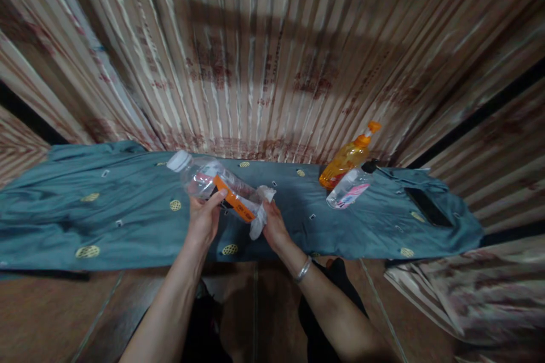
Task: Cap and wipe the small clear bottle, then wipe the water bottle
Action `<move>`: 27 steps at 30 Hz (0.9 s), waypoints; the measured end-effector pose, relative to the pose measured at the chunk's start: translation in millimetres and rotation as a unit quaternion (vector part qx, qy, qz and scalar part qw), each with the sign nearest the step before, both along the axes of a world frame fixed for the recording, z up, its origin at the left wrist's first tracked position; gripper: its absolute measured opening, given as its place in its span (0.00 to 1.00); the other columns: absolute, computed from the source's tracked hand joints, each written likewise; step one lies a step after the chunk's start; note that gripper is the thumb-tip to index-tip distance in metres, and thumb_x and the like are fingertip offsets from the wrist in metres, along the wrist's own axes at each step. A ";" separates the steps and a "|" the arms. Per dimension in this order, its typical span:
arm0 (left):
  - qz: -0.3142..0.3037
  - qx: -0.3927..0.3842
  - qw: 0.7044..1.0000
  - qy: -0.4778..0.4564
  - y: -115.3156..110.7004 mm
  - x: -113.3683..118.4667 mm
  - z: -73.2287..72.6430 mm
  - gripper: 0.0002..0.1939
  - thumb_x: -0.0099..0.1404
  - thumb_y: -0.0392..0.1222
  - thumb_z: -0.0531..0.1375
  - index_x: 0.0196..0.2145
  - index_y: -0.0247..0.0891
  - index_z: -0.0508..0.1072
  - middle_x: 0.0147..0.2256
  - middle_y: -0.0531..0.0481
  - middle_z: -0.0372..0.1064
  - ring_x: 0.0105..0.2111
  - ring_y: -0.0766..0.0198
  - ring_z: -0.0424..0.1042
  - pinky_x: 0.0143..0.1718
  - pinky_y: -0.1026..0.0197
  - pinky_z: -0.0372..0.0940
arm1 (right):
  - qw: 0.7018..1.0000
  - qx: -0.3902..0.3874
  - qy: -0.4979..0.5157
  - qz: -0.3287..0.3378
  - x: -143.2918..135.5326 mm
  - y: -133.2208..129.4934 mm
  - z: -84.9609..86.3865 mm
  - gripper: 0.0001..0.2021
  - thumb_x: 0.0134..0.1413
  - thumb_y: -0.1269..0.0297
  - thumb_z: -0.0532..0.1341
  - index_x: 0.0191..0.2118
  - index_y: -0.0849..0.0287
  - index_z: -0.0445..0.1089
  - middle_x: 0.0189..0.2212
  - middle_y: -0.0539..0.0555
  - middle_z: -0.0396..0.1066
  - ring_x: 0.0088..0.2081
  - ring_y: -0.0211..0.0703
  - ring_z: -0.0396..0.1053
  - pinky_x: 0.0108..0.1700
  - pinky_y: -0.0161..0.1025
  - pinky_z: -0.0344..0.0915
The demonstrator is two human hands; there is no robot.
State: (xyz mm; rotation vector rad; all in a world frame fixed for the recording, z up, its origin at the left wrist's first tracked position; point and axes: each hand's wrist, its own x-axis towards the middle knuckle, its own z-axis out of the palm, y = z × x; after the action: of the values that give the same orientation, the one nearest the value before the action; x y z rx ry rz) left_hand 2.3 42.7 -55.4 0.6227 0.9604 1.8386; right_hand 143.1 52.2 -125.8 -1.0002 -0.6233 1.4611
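Observation:
A clear plastic bottle (200, 177) with a white cap and an orange label is held tilted above the cloth, its cap toward the upper left. My left hand (205, 220) is wrapped round its body, thumb on top near the label. At the bottle's base, my right hand (275, 226) grips a crumpled white tissue (258, 224) pressed against the bottom end. Part of my right fingers is hidden behind the tissue and bottle.
A teal cloth (140, 227) with yellow prints covers the long narrow surface. To the right stand an orange pump bottle (343, 164) and a clear bottle with a black top (349, 188). A dark phone-like slab (428, 207) lies farther right. Pleated curtains (264, 68) hang behind.

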 end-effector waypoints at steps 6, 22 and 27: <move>-0.021 -0.036 0.999 -0.026 -3.9 1.5 -0.8 0.38 0.36 0.43 0.81 0.45 0.41 0.74 0.36 0.55 0.79 0.41 0.59 0.77 0.50 0.55 0.69 | 0.970 0.102 -0.211 0.063 27.8 8.8 8.0 0.18 0.59 0.44 0.64 0.43 0.52 0.79 0.41 0.53 0.84 0.48 0.52 0.80 0.60 0.49 0.72; -0.025 0.008 0.995 0.100 -2.9 31.6 -11.9 0.42 0.32 0.38 0.81 0.47 0.44 0.72 0.42 0.52 0.76 0.46 0.53 0.78 0.52 0.56 0.71 | 0.840 0.361 -0.403 0.043 20.5 -32.2 63.2 0.28 0.76 0.51 0.53 0.74 0.53 0.64 0.76 0.59 0.60 0.77 0.52 0.55 0.79 0.55 0.51; 0.009 0.007 0.994 0.112 7.5 23.9 -17.0 0.46 0.34 0.41 0.82 0.52 0.43 0.71 0.44 0.51 0.76 0.44 0.57 0.78 0.50 0.58 0.71 | 0.791 0.363 -0.487 0.071 60.5 -11.0 24.9 0.24 0.73 0.63 0.54 0.69 0.51 0.70 0.71 0.60 0.69 0.72 0.52 0.65 0.76 0.56 0.59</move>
State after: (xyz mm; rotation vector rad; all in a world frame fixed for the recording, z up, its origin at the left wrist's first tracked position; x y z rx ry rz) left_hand 26.2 50.2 -72.4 0.8456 1.1021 1.8187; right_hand 203.6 41.2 -100.8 -1.0197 -1.8764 0.5732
